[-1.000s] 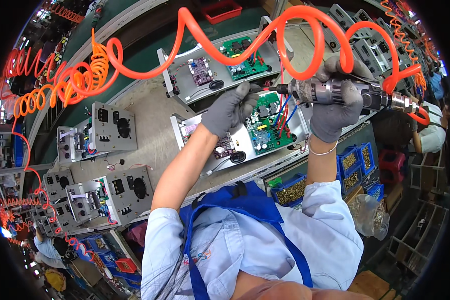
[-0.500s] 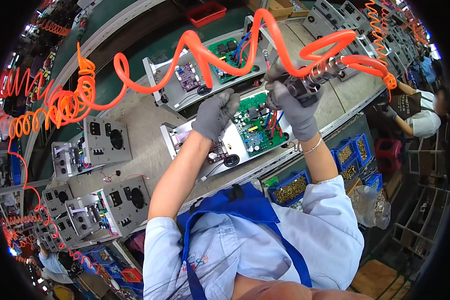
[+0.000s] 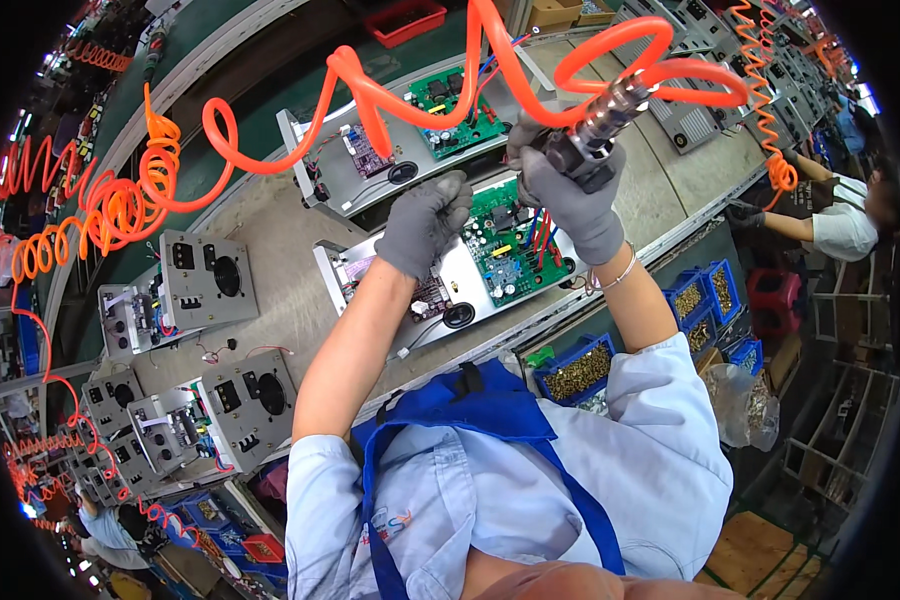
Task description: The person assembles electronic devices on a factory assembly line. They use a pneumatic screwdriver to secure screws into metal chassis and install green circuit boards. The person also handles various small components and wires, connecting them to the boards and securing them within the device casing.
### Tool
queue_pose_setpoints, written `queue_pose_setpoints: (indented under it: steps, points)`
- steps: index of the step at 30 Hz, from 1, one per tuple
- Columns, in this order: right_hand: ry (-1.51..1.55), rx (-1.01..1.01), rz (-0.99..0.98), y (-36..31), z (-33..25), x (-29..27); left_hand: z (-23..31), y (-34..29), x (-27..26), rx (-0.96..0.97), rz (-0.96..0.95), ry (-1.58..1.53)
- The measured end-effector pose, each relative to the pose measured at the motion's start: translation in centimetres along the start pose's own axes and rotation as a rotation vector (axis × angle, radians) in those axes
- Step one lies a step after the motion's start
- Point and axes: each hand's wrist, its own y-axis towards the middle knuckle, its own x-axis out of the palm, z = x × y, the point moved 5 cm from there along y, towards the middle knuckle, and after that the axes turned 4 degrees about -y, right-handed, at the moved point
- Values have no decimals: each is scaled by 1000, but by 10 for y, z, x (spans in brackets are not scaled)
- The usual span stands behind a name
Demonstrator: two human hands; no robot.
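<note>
Gloved in grey, my right hand (image 3: 575,200) grips a dark pneumatic screwdriver (image 3: 582,150) whose metal end joins a coiled orange air hose (image 3: 340,80). It hovers over the right end of a silver metal chassis (image 3: 460,270). That chassis carries a green circuit board (image 3: 510,265) with red and blue wires, and a smaller purple board (image 3: 430,298). Above the chassis, beside the green board's left edge, my left hand (image 3: 425,220) is closed with its fingertips together. Whatever it may pinch is hidden. Behind lies a second chassis (image 3: 320,170) with similar boards.
Blue bins (image 3: 578,370) of brass-coloured fasteners sit along the near bench edge. Grey metal housings (image 3: 205,280) stand on the bench at left. A red tray (image 3: 405,22) lies at the back. Another person (image 3: 840,215) works at far right.
My right hand and the screwdriver have shifted slightly left and up, and the tool's hose end tilts more upward. The hose loops moved left. My left hand stays closed near the same spot.
</note>
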Motion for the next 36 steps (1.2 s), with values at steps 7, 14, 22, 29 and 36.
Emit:
queue_pose_setpoints:
  steps: [7, 14, 22, 29, 36]
  points:
    - [-85, -146, -79, 9, -7, 2, -1, 0, 8, 33, -6, -39]
    - [198, -283, -5, 18, -68, -6, -4, 6, 6, -16, -30, -94]
    - [236, -332, 188, 9, -65, -17, -7, 3, 20, -198, -83, -434]
    - [302, -379, 232, 9, -62, -19, 3, -8, 29, -134, -26, -410]
    - [304, -360, 246, 4, -66, -26, -3, -4, 26, -85, -193, -171]
